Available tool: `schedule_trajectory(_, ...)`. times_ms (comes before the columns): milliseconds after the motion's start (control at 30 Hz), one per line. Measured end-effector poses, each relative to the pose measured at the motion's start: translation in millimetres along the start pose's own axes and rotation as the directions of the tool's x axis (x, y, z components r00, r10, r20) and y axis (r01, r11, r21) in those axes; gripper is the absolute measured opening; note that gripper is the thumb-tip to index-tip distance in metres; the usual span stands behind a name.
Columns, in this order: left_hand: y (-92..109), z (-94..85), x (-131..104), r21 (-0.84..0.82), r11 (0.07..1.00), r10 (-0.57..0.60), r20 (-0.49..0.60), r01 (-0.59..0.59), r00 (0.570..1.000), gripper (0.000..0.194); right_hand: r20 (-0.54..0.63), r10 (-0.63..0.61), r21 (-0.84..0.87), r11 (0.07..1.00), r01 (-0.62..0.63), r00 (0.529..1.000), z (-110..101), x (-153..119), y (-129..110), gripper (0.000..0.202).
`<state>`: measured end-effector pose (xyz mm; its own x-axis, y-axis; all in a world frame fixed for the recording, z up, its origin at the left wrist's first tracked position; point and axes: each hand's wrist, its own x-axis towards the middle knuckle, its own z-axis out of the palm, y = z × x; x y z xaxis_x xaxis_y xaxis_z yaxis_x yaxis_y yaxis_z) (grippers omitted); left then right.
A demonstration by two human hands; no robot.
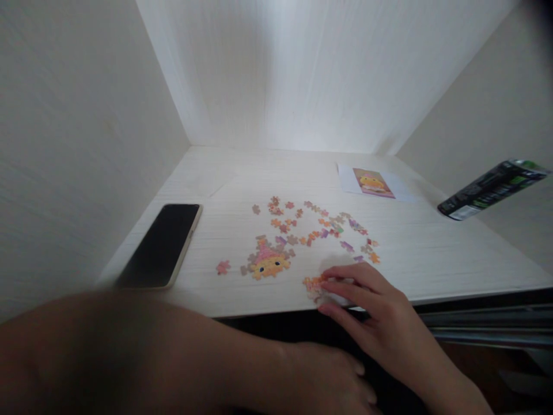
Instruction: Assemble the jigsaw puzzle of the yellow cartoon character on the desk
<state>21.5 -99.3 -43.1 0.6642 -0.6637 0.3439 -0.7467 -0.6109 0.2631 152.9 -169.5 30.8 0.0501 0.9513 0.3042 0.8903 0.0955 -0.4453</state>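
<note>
My right hand (371, 297) is at the front edge of the table, its thumb and fingers closed around a small cluster of jigsaw puzzle pieces (311, 285), orange and pink; the fingers hide part of it. To its left lies a joined puzzle section (270, 262) with a yellow face, two eyes and a pink top. My left hand (330, 377) is low in front of the table edge, back up, with the fingers partly hidden and loosely bent; I see nothing in it. Beyond the hands, several loose puzzle pieces (311, 236) are scattered over the tabletop.
A dark-screened phone (162, 245) lies at the left. At the back right is a sheet with a printed reference picture (374, 183). A black-and-green can (488, 190) stands by the right wall. White panels (276, 75) enclose the table (242, 173) on three sides.
</note>
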Motion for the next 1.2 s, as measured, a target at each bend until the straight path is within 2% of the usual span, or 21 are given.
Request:
schedule_trajectory(67,1,-3.8,1,0.002,1.0,-0.017,0.018,0.017,1.0,0.018,-0.014,-0.051,-0.046,0.998,0.05,0.999,1,-3,0,0.022)
schedule_trajectory(200,2,-16.6,6,-0.003,0.999,-0.042,0.126,0.042,0.991,0.014,-0.03,-0.1,-0.116,0.989,0.096,0.995,4,-8,-1,0.026)
schedule_trajectory(333,4,-22.9,8,0.009,0.999,-0.049,0.154,0.048,0.987,0.014,-0.044,-0.124,-0.132,0.984,0.117,0.991,5,-10,-1,0.026)
schedule_trajectory(533,4,-16.1,6,0.024,0.998,-0.059,0.095,0.057,0.994,0.013,-0.07,-0.132,-0.151,0.981,0.12,0.989,5,-11,-1,0.026)
schedule_trajectory(833,5,-24.8,9,0.022,0.998,-0.057,0.145,0.054,0.988,0.017,-0.078,-0.15,-0.148,0.979,0.137,0.986,5,-9,-4,0.023)
schedule_trajectory(1033,4,-15.2,6,0.043,0.998,-0.051,0.048,0.049,0.998,0.011,-0.105,-0.145,-0.156,0.979,0.128,0.984,5,-10,-7,0.02)
schedule_trajectory(1200,2,-12.2,7,0.026,0.999,-0.043,0.053,0.042,0.998,0.01,-0.125,-0.164,-0.188,0.972,0.139,0.978,6,-11,-7,0.019)
